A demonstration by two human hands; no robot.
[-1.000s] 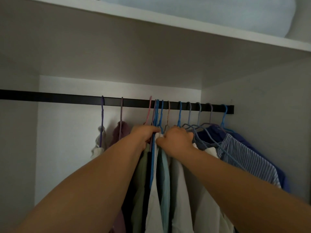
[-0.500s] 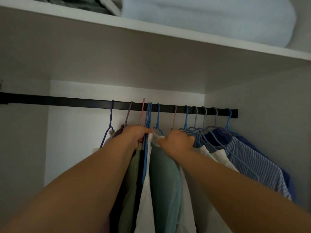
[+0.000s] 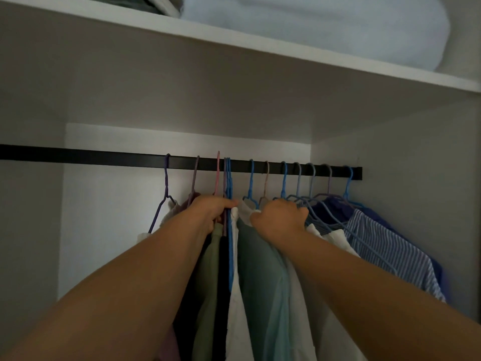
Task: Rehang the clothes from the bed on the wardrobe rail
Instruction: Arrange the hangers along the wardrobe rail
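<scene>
A black wardrobe rail (image 3: 104, 156) runs across the cupboard and carries several coloured hangers with clothes. My left hand (image 3: 212, 208) grips the necks of a tight bunch of pink, purple and blue hangers (image 3: 227, 183) just under the rail. My right hand (image 3: 279, 217) holds the shoulder of a green garment (image 3: 257, 256) on a blue hanger (image 3: 251, 181). A gap lies between the two hands. At the far right hang a striped blue shirt (image 3: 385, 251) and a dark blue garment (image 3: 335, 207).
A white shelf (image 3: 234, 45) sits above the rail with a folded pale blue blanket (image 3: 325, 22) on it. The cupboard's right wall (image 3: 416, 178) stands close to the last hanger. The left stretch of the rail carries no hangers.
The green garment on its blue hanger has slid to the right, away from the bunch in my left hand, opening a gap. The view has tilted up a little.
</scene>
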